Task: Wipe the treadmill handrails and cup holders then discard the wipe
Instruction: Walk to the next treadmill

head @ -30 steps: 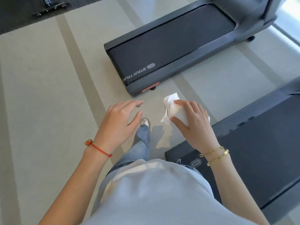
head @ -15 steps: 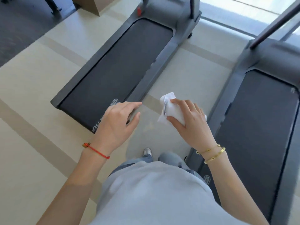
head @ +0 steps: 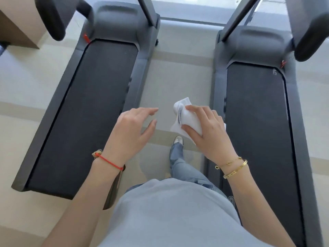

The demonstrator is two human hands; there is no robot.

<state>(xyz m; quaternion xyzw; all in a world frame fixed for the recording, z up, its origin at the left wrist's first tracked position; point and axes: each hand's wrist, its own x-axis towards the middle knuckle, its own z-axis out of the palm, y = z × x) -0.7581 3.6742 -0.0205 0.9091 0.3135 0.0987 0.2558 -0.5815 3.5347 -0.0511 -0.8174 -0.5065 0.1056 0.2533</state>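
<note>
At the far left a dark padded handrail end juts in from the top corner above the pale floor. Beside it the left treadmill runs away from the viewer, its black belt bare, with a slanted upright post at its head. The left hand hangs over the strip of floor between the two machines, fingers spread and loosely curved, holding nothing; a red cord bracelet circles its wrist. Just to the right, the right hand is closed around a crumpled white wipe, thumb pressed against its lower edge and fingers over the top, the free corner sticking out toward the left hand. Two gold bracelets sit on that wrist. Below, a shoe and blue jeans leg stand on the floor. The right treadmill lies alongside, another handrail end above it.
</note>
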